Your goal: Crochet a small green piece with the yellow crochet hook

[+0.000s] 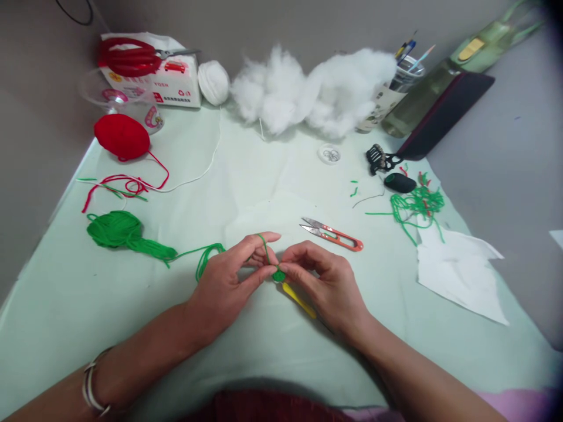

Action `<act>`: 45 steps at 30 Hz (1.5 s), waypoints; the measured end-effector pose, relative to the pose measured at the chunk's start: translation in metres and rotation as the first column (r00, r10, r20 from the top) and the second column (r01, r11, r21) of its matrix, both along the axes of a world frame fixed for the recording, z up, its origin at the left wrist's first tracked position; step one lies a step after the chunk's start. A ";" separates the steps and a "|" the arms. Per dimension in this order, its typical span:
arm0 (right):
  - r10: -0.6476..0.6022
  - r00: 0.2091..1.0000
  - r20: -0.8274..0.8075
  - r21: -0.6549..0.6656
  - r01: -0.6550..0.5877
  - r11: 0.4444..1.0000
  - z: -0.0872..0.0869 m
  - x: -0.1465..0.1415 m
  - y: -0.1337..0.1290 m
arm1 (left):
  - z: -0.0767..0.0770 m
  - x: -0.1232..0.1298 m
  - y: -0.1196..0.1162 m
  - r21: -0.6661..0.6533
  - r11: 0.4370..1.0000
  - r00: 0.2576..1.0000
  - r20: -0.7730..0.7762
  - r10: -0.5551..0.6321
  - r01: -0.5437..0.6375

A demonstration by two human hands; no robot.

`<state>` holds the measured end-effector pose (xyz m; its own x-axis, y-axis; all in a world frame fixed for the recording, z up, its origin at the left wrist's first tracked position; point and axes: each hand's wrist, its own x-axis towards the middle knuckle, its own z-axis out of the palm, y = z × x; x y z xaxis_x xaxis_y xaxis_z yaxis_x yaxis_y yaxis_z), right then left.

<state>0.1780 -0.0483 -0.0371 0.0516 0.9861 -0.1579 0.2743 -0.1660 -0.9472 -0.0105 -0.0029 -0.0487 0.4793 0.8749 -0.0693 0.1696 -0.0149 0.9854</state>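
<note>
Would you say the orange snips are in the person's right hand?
No, the orange snips lie on the tablecloth beyond the right hand.

Extends left forearm (149, 341) and right forearm (411, 358) inward from the lower corners. Holds left hand (231, 272) with index finger stretched out, other fingers curled and thumb in a pinch. Arches right hand (329, 278), with bent index finger and thumb in a pinch. Holds both thumb tips close together.
</note>
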 end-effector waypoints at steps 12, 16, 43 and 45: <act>0.047 0.999 -0.008 0.022 -0.047 0.999 0.000 0.000 -0.001 | 0.001 -0.001 0.000 -0.131 0.991 1.000 0.016 0.014 -0.012; 0.072 0.997 -0.012 0.063 -0.071 0.995 0.005 -0.002 -0.001 | 0.004 -0.001 0.001 -0.151 0.988 0.999 0.023 0.035 -0.031; 0.126 0.968 0.217 0.198 -0.169 0.966 0.000 -0.002 -0.003 | 0.004 -0.002 0.005 -0.399 0.917 0.993 0.105 0.053 -0.007; 0.121 0.969 0.214 0.199 -0.164 0.966 0.000 -0.001 -0.003 | 0.004 -0.003 0.005 -0.383 0.924 0.993 0.104 0.052 -0.008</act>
<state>0.1765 -0.0514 -0.0373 -0.0829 0.9950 0.0565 0.4662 0.0888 -0.8802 -0.0133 0.0020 -0.0447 0.4768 0.8066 -0.3495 0.0548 0.3695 0.9276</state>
